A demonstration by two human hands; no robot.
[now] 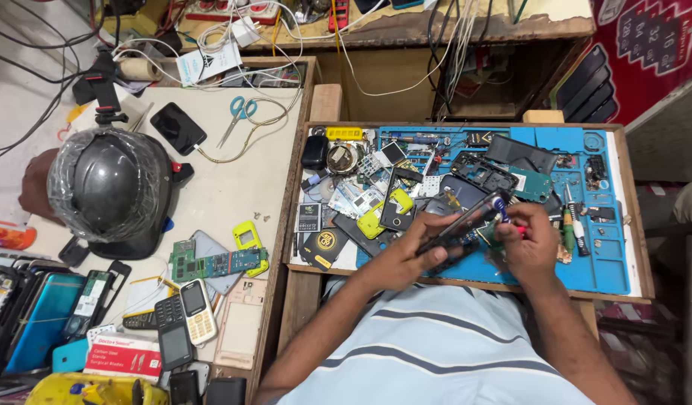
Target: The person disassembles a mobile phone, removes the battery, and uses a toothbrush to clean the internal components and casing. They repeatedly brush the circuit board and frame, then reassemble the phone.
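While both hands meet over the near edge of the blue work mat (609, 262), the left hand (402, 251) is closed around a dark phone body (466, 221), holding it tilted, its far end raised toward the right. The right hand (530, 244) is curled just beside that raised end, pinching a small tool with a red and blue handle (507, 217); its tip is hidden, so whether it touches the phone cannot be told. Loose phone parts, frames and a yellow-green phone shell (370, 223) crowd the left and far part of the mat, and two screwdrivers (573, 221) lie right of the hands. On the table to the left rest a black helmet (109, 187) wrapped in clear film, blue-handled scissors (237, 116), a green circuit board (215, 265) and several keypad phones (196, 311).
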